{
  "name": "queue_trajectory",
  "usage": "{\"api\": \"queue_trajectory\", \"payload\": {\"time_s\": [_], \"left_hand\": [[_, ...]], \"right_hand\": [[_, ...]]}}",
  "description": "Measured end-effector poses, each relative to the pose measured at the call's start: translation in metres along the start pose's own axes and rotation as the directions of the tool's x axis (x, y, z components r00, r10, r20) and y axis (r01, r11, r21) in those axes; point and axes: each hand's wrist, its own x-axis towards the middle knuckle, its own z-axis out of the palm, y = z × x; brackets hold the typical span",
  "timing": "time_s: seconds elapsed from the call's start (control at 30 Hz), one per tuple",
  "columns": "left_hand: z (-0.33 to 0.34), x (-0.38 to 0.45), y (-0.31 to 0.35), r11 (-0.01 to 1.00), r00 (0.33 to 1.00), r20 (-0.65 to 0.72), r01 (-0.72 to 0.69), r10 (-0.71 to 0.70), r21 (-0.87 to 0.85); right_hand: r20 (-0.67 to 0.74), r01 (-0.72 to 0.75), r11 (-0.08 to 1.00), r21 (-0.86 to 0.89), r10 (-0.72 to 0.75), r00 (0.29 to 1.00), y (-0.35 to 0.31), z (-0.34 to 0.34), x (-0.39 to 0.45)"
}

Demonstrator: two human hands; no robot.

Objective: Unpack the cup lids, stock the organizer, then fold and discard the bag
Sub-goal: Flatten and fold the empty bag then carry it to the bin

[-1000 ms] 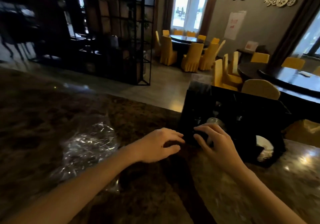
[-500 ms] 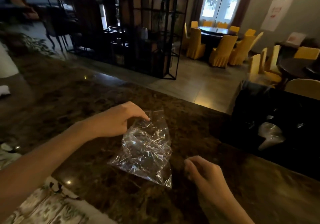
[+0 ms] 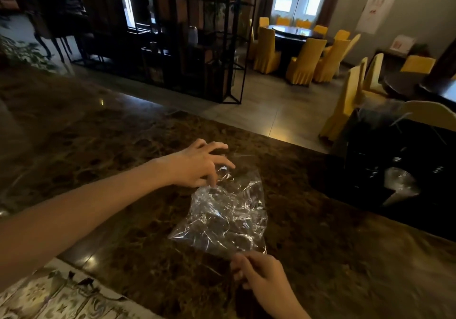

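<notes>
Crinkled clear plastic marks the bag [image 3: 225, 212], which lies flattened on the brown marble counter [image 3: 106, 145] near the middle of the head view, empty as far as can be seen. The left hand [image 3: 197, 164] reaches in from eight o'clock and sits at the bag's eleven o'clock corner, fingers spread and bent, with the fingertips [image 3: 212, 182] down on the upper edge of the plastic; whether they pinch the film or only press it I cannot tell. The right hand [image 3: 259, 275] comes up from five o'clock and meets the bag's near corner at six o'clock, its thumb and curled fingers closed on the plastic edge there in a pinch.

At three o'clock from the bag, well apart from it, stands the black organizer [image 3: 404, 170] on the same counter. A stack of clear cup lids [image 3: 398, 183] shows in one of its front compartments, tilted; which compartment exactly is too dark to say.

Beyond the counter's far edge, around one o'clock, yellow covered chairs [image 3: 303, 59] ring a dark round table [image 3: 292, 32], and a black metal shelf frame [image 3: 197, 37] stands at twelve o'clock.
</notes>
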Motion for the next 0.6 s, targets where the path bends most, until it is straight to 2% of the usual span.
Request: {"api": "queue_trajectory", "payload": {"time_s": [0.2, 0.33, 0.43, 0.6], "left_hand": [[0.019, -0.006, -0.02, 0.979, 0.997, -0.073, -0.036, 0.022, -0.199], [0.033, -0.016, -0.026, 0.926, 0.986, -0.149, 0.018, -0.08, -0.376], [0.045, -0.023, -0.025, 0.844, 0.97, -0.165, 0.065, -0.179, -0.533], [0.064, -0.038, -0.013, 0.716, 0.912, -0.225, 0.097, -0.342, -0.691]], "right_hand": [[-0.138, 0.048, 0.998, -0.033, -0.052, 0.989, 0.005, -0.015, 0.009], [-0.225, 0.043, 0.999, -0.025, -0.047, 0.973, 0.003, -0.029, 0.021], [-0.258, 0.055, 0.998, 0.038, -0.043, 0.965, -0.008, -0.039, 0.032], [-0.27, -0.041, 0.975, 0.22, 0.101, 0.958, -0.02, -0.037, 0.033]]}}
